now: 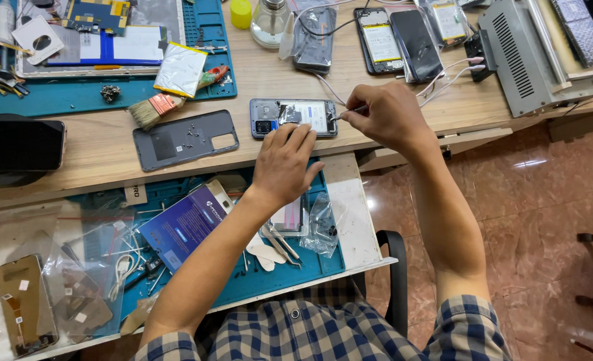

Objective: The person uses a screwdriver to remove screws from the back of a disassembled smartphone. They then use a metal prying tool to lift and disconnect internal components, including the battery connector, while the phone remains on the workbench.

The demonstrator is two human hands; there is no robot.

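An opened phone [293, 117] lies face down near the table [95, 164] edge — the left hand [284, 164] rests flat on its lower side, fingers spread, while the right hand [383, 117] pinches a thin tool [350, 112] against its end; a grey back cover [185, 140] lies just beside

Opened phone [293, 117] lower edge hidden under left hand [284, 164]; tool tip [350, 112] too small to identify.

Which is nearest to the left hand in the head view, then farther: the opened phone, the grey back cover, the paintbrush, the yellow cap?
From the left hand:
1. Opened phone, under its fingertips.
2. Grey back cover, to its left.
3. Paintbrush, farther left, on the blue mat's edge.
4. Yellow cap, at the bench's far edge.
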